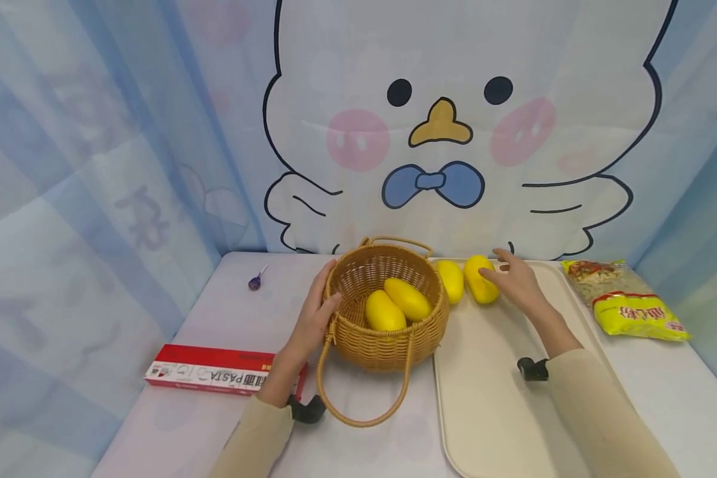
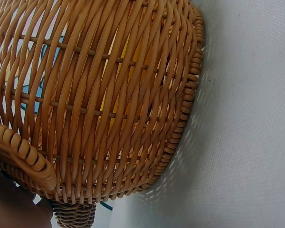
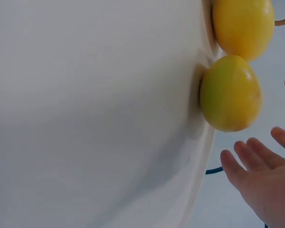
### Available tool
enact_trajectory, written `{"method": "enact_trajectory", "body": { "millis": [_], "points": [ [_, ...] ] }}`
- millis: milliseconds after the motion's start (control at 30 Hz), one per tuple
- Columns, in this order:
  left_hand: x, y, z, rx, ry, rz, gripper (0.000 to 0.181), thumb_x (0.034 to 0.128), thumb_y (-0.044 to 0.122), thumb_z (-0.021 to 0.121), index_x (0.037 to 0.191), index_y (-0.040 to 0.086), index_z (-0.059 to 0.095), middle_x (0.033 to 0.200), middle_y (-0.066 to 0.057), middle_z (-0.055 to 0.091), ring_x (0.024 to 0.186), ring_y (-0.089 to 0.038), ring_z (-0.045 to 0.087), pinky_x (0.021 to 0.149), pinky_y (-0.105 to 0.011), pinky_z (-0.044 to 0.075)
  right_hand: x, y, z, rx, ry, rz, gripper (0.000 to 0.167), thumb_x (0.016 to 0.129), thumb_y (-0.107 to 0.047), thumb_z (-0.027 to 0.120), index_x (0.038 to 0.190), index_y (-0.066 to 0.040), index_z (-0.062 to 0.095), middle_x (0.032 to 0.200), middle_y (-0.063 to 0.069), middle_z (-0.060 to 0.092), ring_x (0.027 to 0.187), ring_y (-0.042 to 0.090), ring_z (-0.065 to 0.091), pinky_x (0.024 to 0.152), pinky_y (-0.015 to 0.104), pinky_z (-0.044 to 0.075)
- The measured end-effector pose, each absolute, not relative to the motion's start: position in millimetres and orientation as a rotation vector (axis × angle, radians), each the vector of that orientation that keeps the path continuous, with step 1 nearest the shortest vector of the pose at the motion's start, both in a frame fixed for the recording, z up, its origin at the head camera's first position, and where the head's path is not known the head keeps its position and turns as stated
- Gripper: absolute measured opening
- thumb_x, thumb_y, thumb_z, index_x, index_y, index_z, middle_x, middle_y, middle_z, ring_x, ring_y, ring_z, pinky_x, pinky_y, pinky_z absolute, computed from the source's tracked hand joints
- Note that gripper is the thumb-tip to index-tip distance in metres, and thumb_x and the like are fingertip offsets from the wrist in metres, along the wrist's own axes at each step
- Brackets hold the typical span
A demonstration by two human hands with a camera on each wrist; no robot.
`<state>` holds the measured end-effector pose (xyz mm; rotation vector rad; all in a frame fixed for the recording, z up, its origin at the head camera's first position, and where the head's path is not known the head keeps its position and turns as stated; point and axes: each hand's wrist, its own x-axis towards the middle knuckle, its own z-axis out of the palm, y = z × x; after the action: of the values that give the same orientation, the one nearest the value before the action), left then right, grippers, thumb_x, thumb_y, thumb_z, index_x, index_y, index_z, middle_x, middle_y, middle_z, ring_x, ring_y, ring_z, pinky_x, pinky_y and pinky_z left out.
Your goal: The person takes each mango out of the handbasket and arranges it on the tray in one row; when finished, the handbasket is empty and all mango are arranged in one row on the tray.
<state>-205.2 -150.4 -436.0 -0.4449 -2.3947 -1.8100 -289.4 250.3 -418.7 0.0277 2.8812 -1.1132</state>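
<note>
A round wicker basket (image 1: 358, 345) stands on the table with two yellow mangoes (image 1: 384, 311) inside. At its left side, my left hand (image 1: 312, 317) grips the rim, thumb at the top edge and fingers along the outer wall. The left wrist view shows the basket's weave (image 2: 95, 95) close up, with yellow showing through it. Beside the basket, two more mangoes (image 1: 481, 279) lie at the far end of a cream tray (image 1: 496, 372). My right hand (image 1: 516, 282) hovers just right of the nearer-to-it mango (image 3: 231, 95), fingers spread and apart from it in the right wrist view.
On the left lies a red and white pasta box (image 1: 215, 368), partly behind my left forearm. A wrapped lollipop (image 1: 255, 281) is farther back. Right of the tray sits a yellow food packet (image 1: 630, 302). One basket handle (image 1: 364, 423) hangs down toward me; a printed curtain closes off the back.
</note>
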Motion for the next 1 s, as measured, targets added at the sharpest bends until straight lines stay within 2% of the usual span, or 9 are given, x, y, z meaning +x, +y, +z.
{"method": "enact_trajectory", "body": {
  "millis": [233,367,600,767,1000],
  "points": [
    [-186,-146,-406,-0.445,-2.416,-1.832,0.063,0.1029,0.018,0.041,0.16,0.014,0.015,0.167,-0.007,0.017,0.153,-0.029,0.022,0.123,-0.052,0.023,-285,243,-397,-0.096,2.934,-1.143,0.075,0.098,-0.042,0.057,0.157,-0.01,0.025,0.155,0.027,0.034,0.14,0.048,0.035,0.109,0.065,0.038],
    [-183,-145,-401,-0.451,-2.413,-1.828,0.064,0.1025,0.017,0.041,0.16,0.012,0.015,0.167,-0.009,0.017,0.153,-0.031,0.021,0.123,-0.054,0.022,-281,235,-384,-0.21,2.941,-1.187,0.074,0.096,-0.042,0.06,0.156,-0.012,0.029,0.153,0.025,0.039,0.138,0.046,0.04,0.11,0.063,0.039],
    [-201,-151,-432,-0.441,-2.392,-1.822,0.062,0.104,0.022,0.042,0.16,0.024,0.015,0.167,0.0,0.016,0.154,-0.025,0.019,0.124,-0.052,0.02,-275,214,-360,-0.374,2.918,-1.235,0.073,0.095,-0.042,0.062,0.155,-0.014,0.032,0.152,0.021,0.043,0.137,0.041,0.044,0.114,0.058,0.037],
    [-204,-150,-438,-0.451,-2.369,-1.802,0.062,0.1032,0.026,0.043,0.16,0.029,0.017,0.166,0.005,0.019,0.153,-0.023,0.023,0.122,-0.054,0.024,-269,202,-349,-0.443,2.901,-1.271,0.071,0.095,-0.038,0.064,0.155,-0.017,0.033,0.151,0.019,0.044,0.136,0.039,0.045,0.114,0.057,0.037],
    [-206,-149,-439,-0.451,-2.361,-1.786,0.062,0.1031,0.019,0.042,0.159,0.033,0.019,0.164,0.007,0.021,0.152,-0.022,0.025,0.122,-0.053,0.025,-261,185,-340,-0.595,2.882,-1.261,0.068,0.094,-0.033,0.066,0.153,-0.017,0.037,0.15,0.017,0.046,0.135,0.037,0.047,0.113,0.056,0.039]
  ]
}}
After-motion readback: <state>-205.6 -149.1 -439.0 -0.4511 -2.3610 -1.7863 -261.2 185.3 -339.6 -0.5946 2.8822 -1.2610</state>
